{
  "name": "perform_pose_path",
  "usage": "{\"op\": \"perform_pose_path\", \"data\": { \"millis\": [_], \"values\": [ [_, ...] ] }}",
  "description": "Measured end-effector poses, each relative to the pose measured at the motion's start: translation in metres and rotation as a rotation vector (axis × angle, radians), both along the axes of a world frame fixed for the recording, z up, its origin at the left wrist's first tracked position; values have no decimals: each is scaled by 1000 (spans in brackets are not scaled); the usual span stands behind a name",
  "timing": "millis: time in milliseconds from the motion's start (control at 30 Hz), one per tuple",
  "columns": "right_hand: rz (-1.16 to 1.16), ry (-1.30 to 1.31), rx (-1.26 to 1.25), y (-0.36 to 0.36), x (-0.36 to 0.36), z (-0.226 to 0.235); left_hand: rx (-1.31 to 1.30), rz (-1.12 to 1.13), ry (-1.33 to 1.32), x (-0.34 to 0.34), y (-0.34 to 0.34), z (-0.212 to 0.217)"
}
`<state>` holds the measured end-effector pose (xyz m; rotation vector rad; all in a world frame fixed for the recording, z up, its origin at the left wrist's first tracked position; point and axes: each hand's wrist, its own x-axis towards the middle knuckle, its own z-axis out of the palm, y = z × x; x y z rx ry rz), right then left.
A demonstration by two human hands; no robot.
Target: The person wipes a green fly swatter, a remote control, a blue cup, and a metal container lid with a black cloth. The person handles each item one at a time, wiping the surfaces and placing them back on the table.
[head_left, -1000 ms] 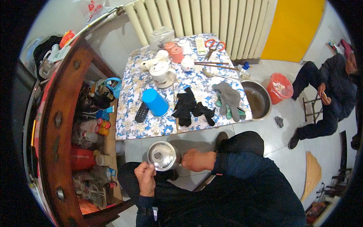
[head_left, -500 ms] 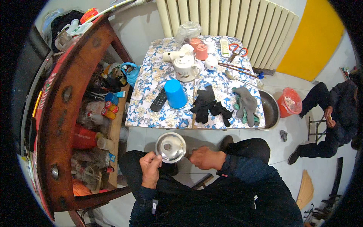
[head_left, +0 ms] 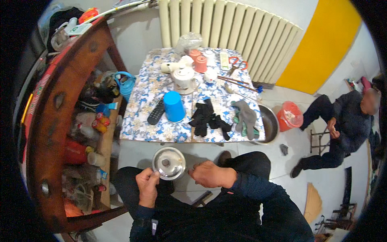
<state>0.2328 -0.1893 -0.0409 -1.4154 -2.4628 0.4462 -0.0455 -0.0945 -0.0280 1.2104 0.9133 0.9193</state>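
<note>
A round, shiny metal lid (head_left: 176, 158) with a dark knob is over my lap, just off the table's near edge. My left hand (head_left: 146, 186) grips its left rim, thumb on top. Close to the lid's right edge, my right hand (head_left: 213, 174) is closed with its fingers curled. Whatever it may hold is hidden, and I cannot tell whether a pot is under the lid. Nearest on the flowered table (head_left: 141, 131) are a blue cup (head_left: 174, 107), a black remote control (head_left: 156, 112), black gloves (head_left: 207, 119) and grey gloves (head_left: 245, 117).
A white teapot (head_left: 184, 80), pink cups (head_left: 200, 64), scissors (head_left: 237, 65) and chopsticks (head_left: 236, 82) stand or lie farther back. Right of the table are a metal basin (head_left: 271, 125) and red bucket (head_left: 290, 116). Another person (head_left: 346, 121) sits at right. A cluttered wooden shelf (head_left: 64, 101) flanks my left.
The whole view has shifted, so the table and both hands appear farther left and slightly lower. My left hand still grips the lid; my right hand stays closed beside it.
</note>
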Motion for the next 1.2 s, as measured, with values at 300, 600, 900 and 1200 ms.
{"op": "perform_pose_path", "data": {
  "millis": [300, 600, 900, 1200],
  "values": [
    [-565, 35, 411, -41, 109, 121, 88, -65, 69, -2, -3, 13],
    [-958, -200, 223, 3, 187, 106, 85, -95, 127, 3, -4, 22],
    [-880, -333, 33, 25, 196, 119, 63, -124, 148, -1, -4, 22],
    [-602, -110, 284, 58, 118, 139, 95, -132, 179, 2, -4, 27]
  ]
}}
